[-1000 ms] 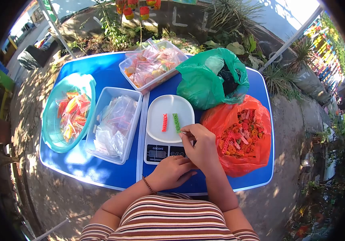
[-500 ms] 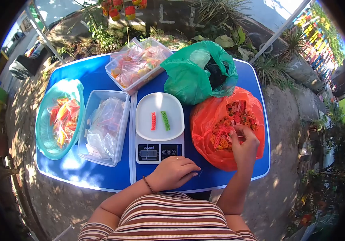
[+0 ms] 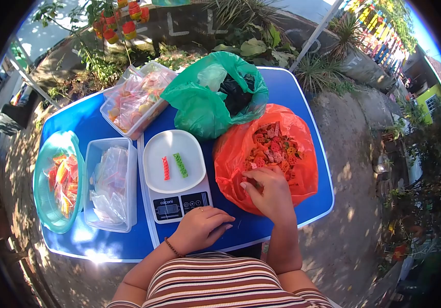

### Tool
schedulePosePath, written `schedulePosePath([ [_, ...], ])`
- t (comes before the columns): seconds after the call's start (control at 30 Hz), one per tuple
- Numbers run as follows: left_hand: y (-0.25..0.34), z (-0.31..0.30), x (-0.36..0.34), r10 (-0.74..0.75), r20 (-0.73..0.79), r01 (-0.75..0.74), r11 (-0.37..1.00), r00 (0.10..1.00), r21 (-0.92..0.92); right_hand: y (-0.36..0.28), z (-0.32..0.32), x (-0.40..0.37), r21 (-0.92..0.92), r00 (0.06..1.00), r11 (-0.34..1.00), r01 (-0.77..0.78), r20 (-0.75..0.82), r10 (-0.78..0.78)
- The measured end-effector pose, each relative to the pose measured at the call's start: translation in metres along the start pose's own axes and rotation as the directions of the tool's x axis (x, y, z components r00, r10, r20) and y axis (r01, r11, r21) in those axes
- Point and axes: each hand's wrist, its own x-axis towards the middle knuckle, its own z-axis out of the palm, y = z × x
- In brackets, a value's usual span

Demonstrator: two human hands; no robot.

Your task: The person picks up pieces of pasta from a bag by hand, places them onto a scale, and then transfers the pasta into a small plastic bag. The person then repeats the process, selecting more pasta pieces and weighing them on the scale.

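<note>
My left hand (image 3: 202, 228) lies just below the white kitchen scale (image 3: 152, 208), its fingers loosely stretched out, holding nothing I can see. On the scale's pan rest a red twisted piece (image 3: 166, 168) and a green twisted piece (image 3: 180, 165), side by side and apart. My right hand (image 3: 270, 194) is at the near left side of the red plastic bag (image 3: 302, 182), thumb and forefinger pinched close together; what is between them is lost against the red. Inside that bag is a heap of small lacy red, orange and pink pieces (image 3: 274, 149).
On the blue table (image 3: 282, 87) stand a green plastic bag (image 3: 194, 115), a clear tub of filled sachets (image 3: 141, 97), a clear box of plastic packets (image 3: 110, 185) and a teal basket (image 3: 43, 205) with packed red and orange pieces.
My right hand has moved left and toward me, from over the heap to the bag's near left side. The whole view has shifted and tilted; my left hand stays by the scale.
</note>
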Motion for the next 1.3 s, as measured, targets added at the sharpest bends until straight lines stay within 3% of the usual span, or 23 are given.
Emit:
schedulePosePath([
  [0.03, 0.0, -0.001, 0.0, -0.001, -0.001, 0.001, 1.0, 1.0, -0.002, 0.003, -0.005, 0.001, 0.024, 0.999, 1.0, -0.004, 0.037, 0.003],
  [0.13, 0.0, -0.003, 0.001, -0.016, 0.007, 0.016, 1.0, 1.0, 0.002, 0.015, -0.017, 0.016, 0.192, 0.97, 0.957, -0.216, -0.073, 0.234],
  [0.23, 0.0, -0.003, 0.001, -0.026, 0.01, 0.026, 1.0, 1.0, 0.001, 0.04, -0.013, 0.037, -0.066, 0.942, 0.958, -0.281, -0.211, 0.262],
  [0.27, 0.0, -0.003, 0.002, -0.028, 0.009, 0.028, 1.0, 1.0, -0.001, 0.047, -0.007, 0.042, -0.05, 0.94, 0.955, -0.292, -0.2, 0.276],
  [0.37, 0.0, -0.003, 0.003, -0.039, 0.018, 0.04, 0.999, 0.999, -0.009, 0.065, 0.019, 0.061, -0.262, 0.954, 0.96, 0.095, -0.25, -0.163],
  [0.47, -0.001, -0.004, 0.004, -0.042, 0.018, 0.042, 0.999, 0.999, 0.0, 0.049, 0.019, 0.054, -0.214, 0.966, 0.972, 0.093, -0.217, -0.141],
  [0.57, -0.003, -0.005, 0.004, -0.043, 0.017, 0.042, 0.999, 0.999, 0.007, 0.031, 0.001, 0.041, -0.113, 0.998, 0.992, -0.053, 0.018, 0.056],
  [0.67, -0.002, -0.006, 0.005, -0.046, 0.03, 0.046, 0.999, 0.998, 0.012, 0.038, -0.018, 0.041, 0.097, 0.974, 0.972, -0.214, 0.095, 0.205],
  [0.77, -0.001, -0.003, 0.006, -0.026, 0.03, 0.026, 1.0, 0.999, 0.003, 0.067, -0.003, 0.062, -0.276, 0.948, 0.907, -0.317, -0.127, 0.292],
  [0.87, -0.001, -0.003, 0.004, -0.024, 0.017, 0.024, 1.0, 1.0, -0.008, 0.095, 0.012, 0.085, -0.337, 0.952, 0.89, -0.306, -0.099, 0.29],
  [0.97, 0.0, -0.003, 0.003, -0.029, 0.011, 0.029, 1.0, 1.0, -0.004, 0.076, 0.007, 0.088, -0.163, 0.912, 0.898, -0.408, -0.019, 0.41],
  [1.07, -0.001, -0.003, 0.002, -0.029, 0.018, 0.03, 0.999, 0.999, -0.012, 0.125, 0.036, 0.074, -0.115, 0.976, 0.98, -0.164, -0.162, 0.144],
  [1.3, 0.002, -0.003, 0.002, 0.009, -0.003, -0.009, 1.0, 1.0, -0.019, 0.06, -0.001, 0.049, -0.057, 0.968, 0.97, -0.238, -0.093, 0.232],
])
